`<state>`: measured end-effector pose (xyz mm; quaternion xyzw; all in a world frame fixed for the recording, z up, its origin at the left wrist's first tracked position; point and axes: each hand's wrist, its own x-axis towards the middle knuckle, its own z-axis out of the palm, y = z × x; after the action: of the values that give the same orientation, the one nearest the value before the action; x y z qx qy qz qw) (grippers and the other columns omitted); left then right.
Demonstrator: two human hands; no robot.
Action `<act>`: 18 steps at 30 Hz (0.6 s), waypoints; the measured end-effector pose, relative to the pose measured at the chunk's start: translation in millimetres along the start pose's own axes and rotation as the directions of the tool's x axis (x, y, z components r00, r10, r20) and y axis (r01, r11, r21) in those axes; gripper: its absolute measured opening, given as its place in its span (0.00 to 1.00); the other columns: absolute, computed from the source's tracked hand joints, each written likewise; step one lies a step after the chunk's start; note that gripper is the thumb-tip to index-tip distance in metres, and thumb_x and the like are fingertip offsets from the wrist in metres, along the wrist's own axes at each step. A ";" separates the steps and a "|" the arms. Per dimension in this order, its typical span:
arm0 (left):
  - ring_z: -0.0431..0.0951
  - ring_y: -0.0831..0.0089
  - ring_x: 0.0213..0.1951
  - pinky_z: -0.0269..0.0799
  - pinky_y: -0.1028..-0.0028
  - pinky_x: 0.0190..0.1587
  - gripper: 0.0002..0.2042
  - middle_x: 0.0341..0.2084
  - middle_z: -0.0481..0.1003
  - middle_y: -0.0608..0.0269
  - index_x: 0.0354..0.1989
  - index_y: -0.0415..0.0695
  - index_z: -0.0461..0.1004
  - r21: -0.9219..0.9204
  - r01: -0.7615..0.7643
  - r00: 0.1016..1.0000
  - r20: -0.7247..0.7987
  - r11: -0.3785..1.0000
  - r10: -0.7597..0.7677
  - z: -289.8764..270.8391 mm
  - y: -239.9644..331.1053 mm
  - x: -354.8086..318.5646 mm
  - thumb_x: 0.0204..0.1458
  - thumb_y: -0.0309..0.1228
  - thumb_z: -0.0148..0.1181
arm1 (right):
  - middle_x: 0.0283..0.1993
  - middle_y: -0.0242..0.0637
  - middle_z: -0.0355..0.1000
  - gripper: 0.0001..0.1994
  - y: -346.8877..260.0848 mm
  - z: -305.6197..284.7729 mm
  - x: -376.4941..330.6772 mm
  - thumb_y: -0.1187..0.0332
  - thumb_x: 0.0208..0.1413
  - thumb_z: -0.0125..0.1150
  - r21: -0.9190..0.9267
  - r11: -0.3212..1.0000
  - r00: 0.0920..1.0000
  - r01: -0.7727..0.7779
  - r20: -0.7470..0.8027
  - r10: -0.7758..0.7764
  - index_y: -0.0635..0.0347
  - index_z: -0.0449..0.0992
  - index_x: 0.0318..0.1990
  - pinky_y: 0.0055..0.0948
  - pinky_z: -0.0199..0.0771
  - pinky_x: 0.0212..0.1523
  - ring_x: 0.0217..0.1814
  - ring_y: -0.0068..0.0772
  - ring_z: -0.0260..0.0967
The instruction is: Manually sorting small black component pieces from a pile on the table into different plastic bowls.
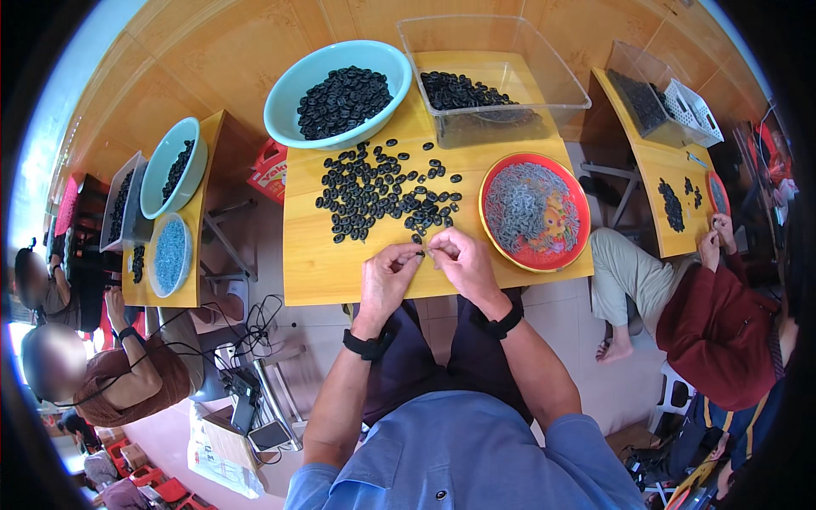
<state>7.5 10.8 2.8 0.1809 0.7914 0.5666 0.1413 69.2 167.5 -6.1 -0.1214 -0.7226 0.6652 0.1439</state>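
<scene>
My left hand [387, 279] is closed in a pinch on a small black oval part [420, 252], just over the table's near edge. Fingertips almost meeting it, my right hand [467, 268] is also pinched; whatever it grips is too small to make out. Beyond both hands spreads a loose pile of black oval parts [365, 191], each with a lighter mark in its middle. To the right of my right hand stands a round red dish [537, 259] with a yellow rim, holding a heap of small thin grey pieces [518, 204].
A pale blue basin [280, 110] and a clear plastic bin [552, 76], both holding black parts, stand at the back of the yellow table [306, 272]. Co-workers sit at side tables left and right. Tangled black cables [259, 327] lie at lower left.
</scene>
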 end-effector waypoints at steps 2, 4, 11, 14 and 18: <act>0.80 0.81 0.28 0.76 0.77 0.34 0.08 0.26 0.82 0.61 0.42 0.39 0.82 0.013 -0.013 1.000 -0.008 1.000 0.013 -0.1 0.0 -0.2 0.54 0.25 0.66 | 0.27 0.33 0.77 0.03 0.5 -0.4 0.2 0.80 0.56 0.62 -0.008 1.000 1.000 0.000 0.012 0.000 0.66 0.76 0.37 0.21 0.71 0.28 0.26 0.17 0.72; 0.75 0.86 0.28 0.74 0.81 0.35 0.08 0.26 0.81 0.68 0.43 0.38 0.82 0.010 0.004 1.000 0.003 1.000 -0.004 0.0 2.2 -0.6 0.55 0.24 0.67 | 0.28 0.34 0.78 0.03 1.4 -1.1 0.3 0.79 0.56 0.62 -0.021 1.000 1.000 0.009 0.019 -0.009 0.66 0.76 0.37 0.21 0.71 0.28 0.27 0.17 0.74; 0.75 0.86 0.28 0.74 0.80 0.34 0.08 0.25 0.81 0.68 0.42 0.38 0.83 0.020 -0.019 1.000 -0.003 1.000 0.020 -0.2 2.0 -1.5 0.55 0.24 0.67 | 0.29 0.35 0.79 0.03 0.5 -1.3 1.9 0.78 0.56 0.63 -0.008 1.000 0.999 -0.001 0.035 0.001 0.67 0.76 0.38 0.22 0.72 0.29 0.28 0.20 0.76; 0.75 0.86 0.28 0.73 0.81 0.34 0.08 0.25 0.81 0.67 0.42 0.38 0.83 0.027 -0.021 1.000 -0.003 0.999 0.022 0.0 2.5 -1.3 0.55 0.24 0.67 | 0.30 0.36 0.79 0.05 1.8 -2.6 2.7 0.78 0.56 0.63 0.048 0.999 0.999 -0.011 0.049 0.009 0.68 0.77 0.39 0.22 0.73 0.29 0.28 0.21 0.76; 0.75 0.86 0.28 0.73 0.81 0.34 0.08 0.25 0.81 0.68 0.42 0.37 0.83 -0.014 -0.013 1.000 -0.012 1.000 0.013 1.3 2.7 -1.8 0.55 0.24 0.66 | 0.30 0.36 0.79 0.05 0.0 -6.3 3.4 0.78 0.57 0.62 0.020 1.000 0.996 -0.019 0.085 0.018 0.68 0.78 0.40 0.22 0.72 0.29 0.28 0.21 0.76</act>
<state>10.0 11.9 5.0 0.1817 0.7872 0.5740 0.1339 68.4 174.6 -5.4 -0.0982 -0.7200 0.6784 0.1081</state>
